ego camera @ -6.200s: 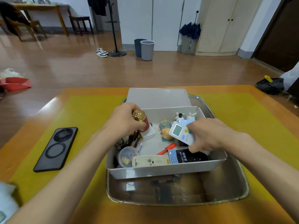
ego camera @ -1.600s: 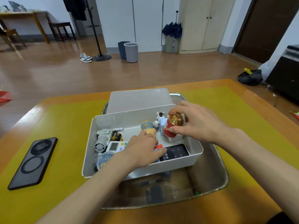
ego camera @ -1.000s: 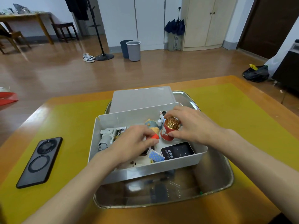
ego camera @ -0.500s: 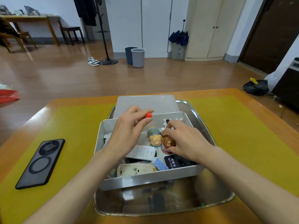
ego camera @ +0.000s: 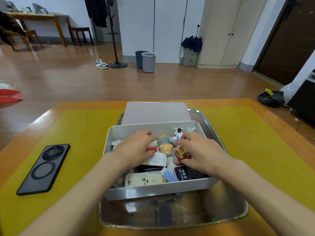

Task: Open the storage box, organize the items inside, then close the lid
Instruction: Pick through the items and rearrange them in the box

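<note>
Since half a second ago our left hand (ego camera: 136, 150) has come down from the far wall of the storage box (ego camera: 153, 189) into its middle, and the orange-red pen (ego camera: 151, 148) it carried now lies low under the fingers. We see that hand curled over the pen, pinching it against a white keypad remote (ego camera: 157, 160).

Our right hand (ego camera: 202, 155) is closed around a small red jar with a gold lid (ego camera: 181, 155), thumb on the near side, fingers on the far side; the jar stands upright right of centre in the box.

Between our 2 hands sit a blue-and-tan pig figurine (ego camera: 164, 145) and, farther back, a small bunny-eared figure (ego camera: 178, 132) by the far wall. Along the near wall lie a cream remote (ego camera: 144, 179), a blue dotted strip (ego camera: 169, 175) and a black Wi-Fi device (ego camera: 187, 173), touching or nearly so.

We find the box open, standing in a metal tray (ego camera: 230, 213) on a yellow mat (ego camera: 81, 133). Its lid (ego camera: 156, 113) rests just behind it, at the tray's far end. A black phone (ego camera: 44, 168) lies well apart to the left on the mat.
</note>
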`<act>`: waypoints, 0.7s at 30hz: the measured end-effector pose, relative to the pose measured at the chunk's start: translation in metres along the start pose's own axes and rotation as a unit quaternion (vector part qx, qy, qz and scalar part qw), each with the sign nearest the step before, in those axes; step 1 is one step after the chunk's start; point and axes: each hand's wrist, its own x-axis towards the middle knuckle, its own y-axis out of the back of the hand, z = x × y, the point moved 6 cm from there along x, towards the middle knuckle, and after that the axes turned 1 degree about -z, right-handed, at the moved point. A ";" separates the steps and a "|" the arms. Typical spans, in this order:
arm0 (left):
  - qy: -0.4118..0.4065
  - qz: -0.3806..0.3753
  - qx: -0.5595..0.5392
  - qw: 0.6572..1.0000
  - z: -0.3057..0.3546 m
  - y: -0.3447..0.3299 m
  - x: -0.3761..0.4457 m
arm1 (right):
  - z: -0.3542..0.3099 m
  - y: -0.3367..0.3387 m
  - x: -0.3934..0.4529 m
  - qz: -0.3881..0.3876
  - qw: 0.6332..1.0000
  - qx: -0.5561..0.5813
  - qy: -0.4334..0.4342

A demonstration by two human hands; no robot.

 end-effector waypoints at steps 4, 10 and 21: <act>0.015 -0.099 0.049 0.994 -0.007 -0.009 -0.002 | 0.000 0.004 0.001 0.016 1.000 0.011 -0.011; 0.006 -0.091 0.068 0.993 -0.011 -0.022 -0.005 | -0.001 -0.003 0.007 0.025 0.999 -0.008 -0.029; 0.033 -0.023 -0.025 0.999 -0.017 0.009 -0.008 | 0.001 0.011 0.007 0.090 0.994 0.054 -0.035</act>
